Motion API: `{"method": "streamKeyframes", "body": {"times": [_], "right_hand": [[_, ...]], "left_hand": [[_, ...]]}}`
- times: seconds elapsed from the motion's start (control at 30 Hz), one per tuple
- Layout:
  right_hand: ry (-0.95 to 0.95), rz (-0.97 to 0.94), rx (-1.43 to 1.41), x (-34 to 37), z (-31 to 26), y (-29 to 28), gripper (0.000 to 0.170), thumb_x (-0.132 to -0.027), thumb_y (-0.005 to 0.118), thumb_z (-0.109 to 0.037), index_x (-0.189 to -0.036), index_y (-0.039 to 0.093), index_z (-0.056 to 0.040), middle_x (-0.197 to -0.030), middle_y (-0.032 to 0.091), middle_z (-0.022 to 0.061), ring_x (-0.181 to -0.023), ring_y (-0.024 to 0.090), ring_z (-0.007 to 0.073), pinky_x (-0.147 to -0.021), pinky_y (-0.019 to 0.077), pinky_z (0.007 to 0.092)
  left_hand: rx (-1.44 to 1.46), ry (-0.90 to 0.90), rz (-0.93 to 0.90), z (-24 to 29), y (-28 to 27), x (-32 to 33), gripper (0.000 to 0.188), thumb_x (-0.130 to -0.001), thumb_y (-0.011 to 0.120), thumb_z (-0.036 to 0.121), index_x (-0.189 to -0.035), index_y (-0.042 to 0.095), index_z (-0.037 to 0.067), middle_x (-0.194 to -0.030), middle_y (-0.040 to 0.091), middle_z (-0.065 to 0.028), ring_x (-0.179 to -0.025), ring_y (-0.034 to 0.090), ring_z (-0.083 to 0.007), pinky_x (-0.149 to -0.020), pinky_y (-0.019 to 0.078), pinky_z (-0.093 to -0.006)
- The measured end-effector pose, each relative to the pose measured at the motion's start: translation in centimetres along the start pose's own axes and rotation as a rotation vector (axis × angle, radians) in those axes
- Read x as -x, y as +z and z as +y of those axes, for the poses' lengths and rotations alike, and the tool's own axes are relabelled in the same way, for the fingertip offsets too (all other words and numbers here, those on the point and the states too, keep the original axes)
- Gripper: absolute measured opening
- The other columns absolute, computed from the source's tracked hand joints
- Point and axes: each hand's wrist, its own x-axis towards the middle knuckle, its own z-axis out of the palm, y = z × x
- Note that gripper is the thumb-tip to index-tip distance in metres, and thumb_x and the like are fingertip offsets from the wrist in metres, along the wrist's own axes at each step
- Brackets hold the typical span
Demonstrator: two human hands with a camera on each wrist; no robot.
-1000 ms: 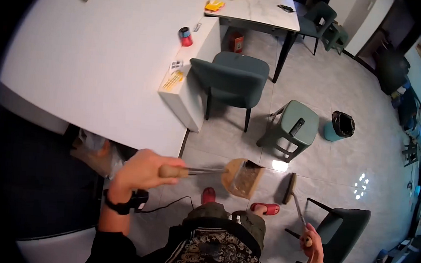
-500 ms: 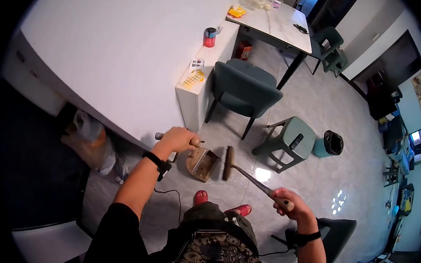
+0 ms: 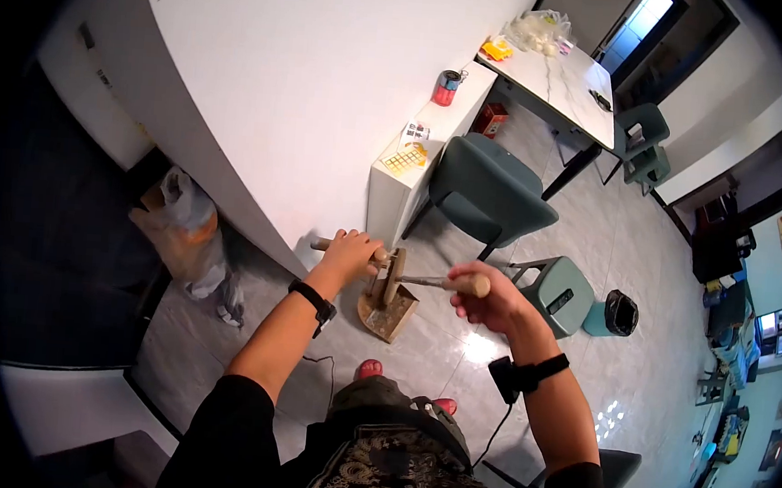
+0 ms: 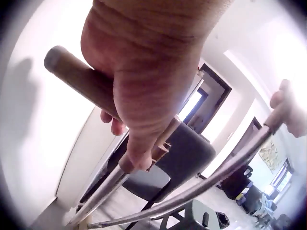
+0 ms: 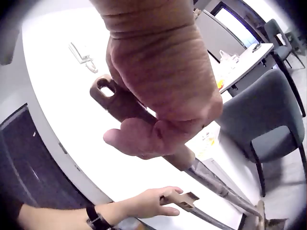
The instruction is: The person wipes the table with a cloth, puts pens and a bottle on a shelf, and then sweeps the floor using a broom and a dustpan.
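In the head view a dustpan (image 3: pixel 389 316) with a long handle is held low over the grey floor beside the wall; my left hand (image 3: pixel 351 258) grips its wooden handle. My right hand (image 3: pixel 491 297) grips the wooden handle of a brush, whose head (image 3: pixel 394 279) is over the dustpan; whether they touch I cannot tell. In the left wrist view my left hand (image 4: pixel 148 72) curls round a brown handle (image 4: pixel 79 78). The right wrist view has my right hand (image 5: pixel 168 96) wrapped round the brush handle (image 5: pixel 125 108), its metal shaft (image 5: pixel 216 184) running down to the right.
A green stool (image 3: pixel 558 292) with a black object on it and a lined bin (image 3: pixel 615 316) stand on the right. A grey chair (image 3: pixel 490 192) is by the low white ledge (image 3: pixel 385 198). Plastic bags (image 3: pixel 188 230) lie at left; a cable crosses the floor near red slippers (image 3: pixel 369 369).
The brush has swung left from beside the right chair to over the dustpan, with my right hand raised and moved inward. The dustpan has shifted left, and the head view has turned.
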Motion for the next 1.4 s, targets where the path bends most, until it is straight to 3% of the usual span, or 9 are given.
{"method": "streamKeyframes", "body": {"times": [0.07, 0.27, 0.63, 0.8, 0.9, 1.1, 1.2, 1.33, 1.4], "right_hand": [[-0.039, -0.022, -0.001, -1.5, -1.4, 0.0, 0.026, -0.088, 0.052, -0.038, -0.098, 0.056, -0.0143, -0.070, 0.061, 0.0051, -0.056, 0.060, 0.0152, -0.044, 0.0387, 0.0221], [-0.099, 0.006, 0.077, -1.2, -6.5, -0.3, 0.025, -0.088, 0.050, -0.039, -0.096, 0.057, -0.0160, -0.074, 0.064, 0.0072, -0.061, 0.065, 0.0174, -0.045, 0.0385, 0.0238], [-0.054, 0.039, 0.143, -8.2, -8.2, 0.7, 0.030, -0.085, 0.055, -0.046, -0.093, 0.062, -0.0177, -0.079, 0.066, 0.0067, -0.067, 0.067, 0.0189, -0.048, 0.0390, 0.0243], [-0.024, 0.092, 0.045, -15.1, -7.6, 5.6, 0.039, -0.085, 0.054, -0.050, -0.092, 0.061, -0.0127, -0.082, 0.068, 0.0102, -0.070, 0.067, 0.0195, -0.050, 0.0428, 0.0258], [-0.087, 0.068, -0.031, -18.4, -8.4, 8.2, 0.047, -0.088, 0.049, -0.049, -0.109, 0.055, -0.0080, -0.091, 0.068, 0.0133, -0.078, 0.067, 0.0201, -0.058, 0.0477, 0.0287], [-0.158, -0.022, -0.170, -25.6, -8.8, 9.2, 0.041, -0.089, 0.046, -0.037, -0.120, 0.049, -0.0108, -0.111, 0.060, 0.0089, -0.086, 0.063, 0.0184, -0.069, 0.0491, 0.0345], [-0.412, 0.098, 0.177, -26.1, -8.7, 10.6, 0.037, -0.088, 0.048, -0.032, -0.119, 0.050, -0.0124, -0.100, 0.063, 0.0060, -0.083, 0.062, 0.0167, -0.069, 0.0485, 0.0371], [-0.770, 0.428, 1.284, -26.4, -10.2, 10.5, 0.039, -0.087, 0.055, -0.037, -0.110, 0.056, -0.0057, -0.088, 0.068, 0.0154, -0.080, 0.066, 0.0341, -0.069, 0.0519, 0.0459], [-0.726, 0.438, 1.287, -26.1, -11.7, 10.6, 0.039, -0.083, 0.056, -0.037, -0.101, 0.060, -0.0023, -0.085, 0.067, 0.0199, -0.084, 0.064, 0.0380, -0.074, 0.0516, 0.0463]], "left_hand": [[-0.002, -0.012, 0.083, -0.1, 0.6, 0.3, 0.044, -0.078, 0.071, 0.031, -0.117, 0.057, 0.016, -0.105, 0.061, -0.0069, -0.105, 0.055, -0.0270, -0.091, 0.0392, -0.0436], [0.121, 0.003, -0.207, -0.1, -1.1, 0.8, 0.028, -0.089, 0.059, 0.025, -0.114, 0.056, 0.014, -0.102, 0.062, -0.0082, -0.102, 0.059, -0.0278, -0.087, 0.0425, -0.0461], [0.162, 0.088, -0.240, -0.8, -0.7, 1.0, 0.026, -0.082, 0.063, 0.020, -0.107, 0.061, 0.020, -0.099, 0.062, -0.0022, -0.102, 0.058, -0.0239, -0.090, 0.0364, -0.0496], [0.067, 0.112, 0.015, -0.3, 1.5, 1.8, 0.027, -0.079, 0.063, 0.018, -0.106, 0.060, 0.018, -0.102, 0.056, -0.0046, -0.111, 0.051, -0.0267, -0.097, 0.0316, -0.0578], [0.101, 0.118, 0.208, -0.3, 2.2, 3.1, 0.032, -0.076, 0.062, 0.013, -0.108, 0.059, 0.016, -0.112, 0.052, -0.0076, -0.117, 0.045, -0.0291, -0.100, 0.0285, -0.0603], [0.081, -0.003, 0.265, 0.8, 0.7, 6.4, 0.058, -0.066, 0.079, 0.017, -0.118, 0.053, 0.016, -0.124, 0.044, -0.0126, -0.124, 0.039, -0.0345, -0.100, 0.0287, -0.0581], [0.126, -0.091, 0.300, 1.2, -1.9, 7.7, 0.059, -0.066, 0.077, 0.013, -0.120, 0.052, 0.012, -0.126, 0.044, -0.0139, -0.125, 0.038, -0.0343, -0.099, 0.0295, -0.0549], [0.177, -0.217, 0.378, 0.6, -0.8, 10.9, 0.056, -0.067, 0.073, 0.012, -0.120, 0.053, 0.009, -0.125, 0.044, -0.0149, -0.124, 0.039, -0.0335, -0.099, 0.0308, -0.0549], [0.217, -0.276, 0.383, 0.1, -0.6, 12.9, 0.055, -0.068, 0.072, 0.012, -0.119, 0.053, 0.008, -0.125, 0.045, -0.0154, -0.123, 0.040, -0.0334, -0.098, 0.0317, -0.0548]]}}
